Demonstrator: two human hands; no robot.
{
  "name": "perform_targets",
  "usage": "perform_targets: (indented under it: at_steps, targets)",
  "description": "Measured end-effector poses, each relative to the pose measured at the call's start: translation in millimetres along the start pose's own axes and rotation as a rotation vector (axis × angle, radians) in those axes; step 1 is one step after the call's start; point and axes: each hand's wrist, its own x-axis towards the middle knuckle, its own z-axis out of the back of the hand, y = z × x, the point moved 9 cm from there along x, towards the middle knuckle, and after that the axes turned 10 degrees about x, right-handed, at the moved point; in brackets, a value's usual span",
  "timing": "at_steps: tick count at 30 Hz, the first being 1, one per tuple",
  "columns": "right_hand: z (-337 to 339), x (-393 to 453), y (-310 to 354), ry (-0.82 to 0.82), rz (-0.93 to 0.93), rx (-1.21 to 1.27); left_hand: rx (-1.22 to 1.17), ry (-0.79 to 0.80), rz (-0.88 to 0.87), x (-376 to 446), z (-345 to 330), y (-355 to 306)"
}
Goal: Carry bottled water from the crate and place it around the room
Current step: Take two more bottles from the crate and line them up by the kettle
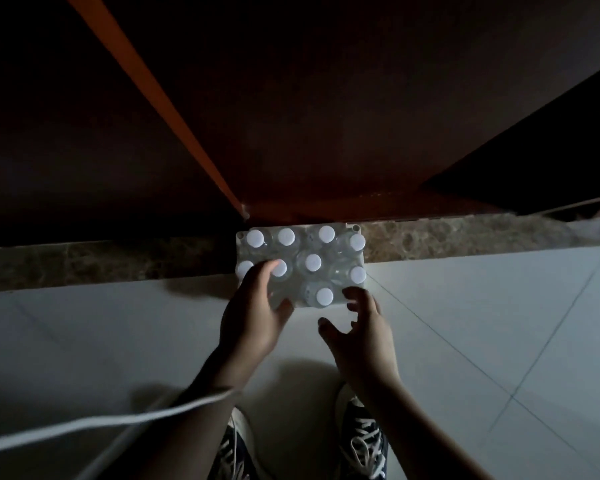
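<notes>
Plastic wrap on the crate could snag bottles while left hand pressed its caps with loose fingers and right hand hovered splayed, gripping nothing

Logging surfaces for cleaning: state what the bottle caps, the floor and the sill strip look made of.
Bottle caps: likely plastic, smooth matte white. Floor: probably glazed tile, pale, with thin joint lines. Sill strip: seemingly polished stone, mottled brown.

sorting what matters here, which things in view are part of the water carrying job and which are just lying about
Part of the job:
- pack of bottled water on the floor
- left hand, reaching among the caps
- right hand, open beside the pack

Just there:
- white cord
- laced shoes
- marble threshold
- dark wooden door
</notes>
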Motion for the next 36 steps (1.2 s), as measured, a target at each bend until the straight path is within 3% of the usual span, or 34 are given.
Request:
perform_targets:
  at_steps: [4,10,14,21,24,29,36]
  targets:
    - [-42.6,40.8,-47.6,-0.023,0.028,-0.024,0.102,0.047,-0.019,42.9,-55.4,25.6]
    - [-85.8,75.9,-94.5,-0.096,0.086,0.059,0.010,-0.115,0.054,69.0,-91.5,59.0]
    - [-99.7,91.5,-105.0,-0.138,0.101,0.036,-0.027,-0.167,-0.061,74.0,-106.6,63.6]
    - [-83.0,91.6,-96.0,-0.207,0.094,0.056,-0.005,-0.246,-0.018,61.1,-94.2,54.7]
    - [-63.5,73.3,-65.5,-0.204,0.111,0.094,0.000,-0.291,0.045,42.5,-61.5,41.9]
    - [-11.1,31.8,16.2,-0.151,0.137,0.145,0.007,-0.305,-0.057,5.7,33.1,-24.6]
    - [76.0,-45.2,177.7,0.028,0.302,0.366,-0.376,-0.227,-0.161,-31.7,199.5,-130.1]
